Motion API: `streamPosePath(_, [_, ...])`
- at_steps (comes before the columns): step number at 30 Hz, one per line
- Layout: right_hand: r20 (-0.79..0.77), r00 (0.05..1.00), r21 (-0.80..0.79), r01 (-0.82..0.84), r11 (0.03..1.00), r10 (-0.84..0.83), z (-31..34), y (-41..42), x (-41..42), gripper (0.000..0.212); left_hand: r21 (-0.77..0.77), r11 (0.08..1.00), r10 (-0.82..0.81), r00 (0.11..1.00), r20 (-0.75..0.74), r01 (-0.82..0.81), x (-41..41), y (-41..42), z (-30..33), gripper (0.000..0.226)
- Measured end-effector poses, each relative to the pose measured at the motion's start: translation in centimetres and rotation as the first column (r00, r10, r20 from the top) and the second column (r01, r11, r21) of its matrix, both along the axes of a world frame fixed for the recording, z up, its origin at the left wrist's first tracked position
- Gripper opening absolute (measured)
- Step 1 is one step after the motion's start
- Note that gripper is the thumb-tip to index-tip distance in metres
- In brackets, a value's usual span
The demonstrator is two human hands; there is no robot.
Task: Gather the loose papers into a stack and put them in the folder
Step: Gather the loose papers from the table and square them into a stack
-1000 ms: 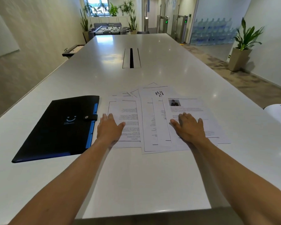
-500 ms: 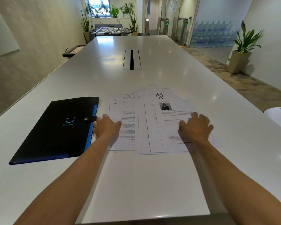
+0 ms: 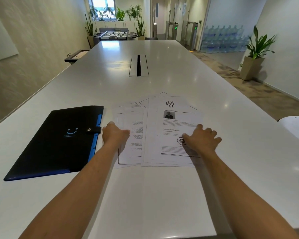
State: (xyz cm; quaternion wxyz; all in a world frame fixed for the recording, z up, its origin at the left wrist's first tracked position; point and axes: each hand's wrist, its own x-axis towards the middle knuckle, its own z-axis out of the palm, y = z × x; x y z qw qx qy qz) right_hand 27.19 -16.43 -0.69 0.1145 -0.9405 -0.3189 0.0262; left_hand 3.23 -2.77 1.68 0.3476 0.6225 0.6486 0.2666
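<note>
Several loose printed papers (image 3: pixel 162 128) lie overlapped on the white table (image 3: pixel 145 195) in front of me. A sheet with a small portrait photo (image 3: pixel 178 121) lies on top at the right. My left hand (image 3: pixel 114 135) rests on the left edge of the pile, fingers bent against it. At the pile's right edge, my right hand (image 3: pixel 201 140) presses on the top sheet with its fingers spread. A closed black folder (image 3: pixel 59 140) with a blue spine and a snap strap lies flat just left of the papers, close to my left hand.
A cable slot (image 3: pixel 138 65) is set into the table's middle, farther back. The corner of a white object (image 3: pixel 297 126) shows at the right edge. Potted plants, a foosball table and stacked water bottles stand far off in the room.
Both hands have slid the papers inward. The spread has narrowed, and the portrait sheet has moved left over the others. My left hand has shifted to the pile's left edge.
</note>
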Motion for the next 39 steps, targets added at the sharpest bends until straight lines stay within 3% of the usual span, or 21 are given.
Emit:
streamPosePath(4, [-0.023,0.999,0.014,-0.033,0.999,0.033,0.1,0.9,-1.4,0.073,0.006,1.000,-0.005,1.000,0.001,0.005,0.1,-0.3,0.3,0.066])
streamPosePath(9, [-0.057,0.996,0.051,-0.059,0.997,0.061,0.2,1.7,-2.7,0.074,0.032,1.000,0.005,0.993,-0.118,-0.001,0.5,-1.6,0.3,0.071])
streamPosePath(18, [-0.086,0.991,0.085,-0.092,0.992,0.100,0.3,2.7,-4.5,0.077,-0.081,0.997,0.006,0.991,0.130,0.005,0.5,-1.2,1.2,0.080])
streamPosePath(27, [-0.211,0.967,0.226,-0.096,0.969,0.145,0.8,3.9,-6.5,0.070,-0.090,0.996,0.010,0.976,0.219,0.010,-0.2,-0.8,0.6,0.076])
streamPosePath(33, [-0.212,0.960,0.262,-0.126,0.957,0.184,0.7,4.3,-7.1,0.073,-0.193,0.981,0.059,0.945,0.322,0.004,-0.6,0.0,0.3,0.080])
streamPosePath(37, [-0.202,0.960,0.291,-0.131,0.948,0.195,0.4,4.0,-7.0,0.076,-0.243,0.970,0.057,0.944,0.325,0.026,-1.0,0.6,-0.1,0.070])
streamPosePath(39, [-0.197,0.959,0.303,-0.138,0.943,0.203,0.3,3.9,-7.1,0.076,-0.283,0.956,0.028,0.934,0.357,0.079,-0.9,0.9,-0.1,0.053])
